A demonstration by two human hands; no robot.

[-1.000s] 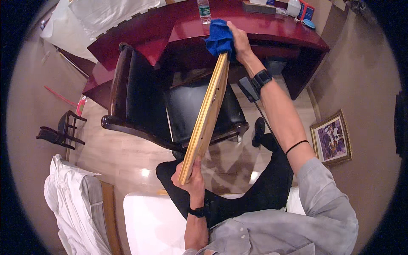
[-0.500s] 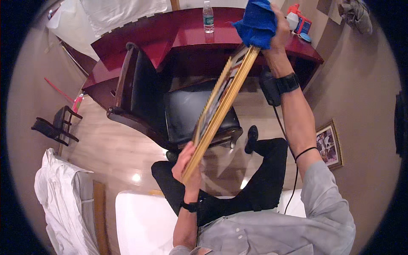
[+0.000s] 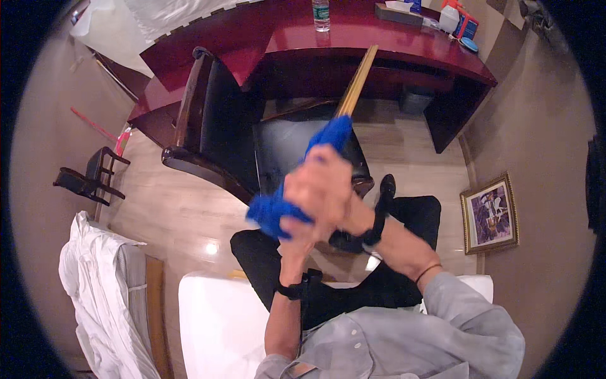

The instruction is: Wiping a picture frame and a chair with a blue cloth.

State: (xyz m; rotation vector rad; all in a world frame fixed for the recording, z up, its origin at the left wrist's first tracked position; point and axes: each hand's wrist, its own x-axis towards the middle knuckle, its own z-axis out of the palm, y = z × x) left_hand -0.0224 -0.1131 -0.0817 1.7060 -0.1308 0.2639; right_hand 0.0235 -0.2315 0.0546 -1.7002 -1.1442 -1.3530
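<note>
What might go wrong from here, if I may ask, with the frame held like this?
Both hands are bunched together, the right hand over the left hand, so the far end of the gold-edged frame has no visible hand support and might tip toward the chair.
That end also overlaps the desk in view; depth is unclear, but it could knock it.
The blue cloth under the right hand may slip or bunch.
</note>
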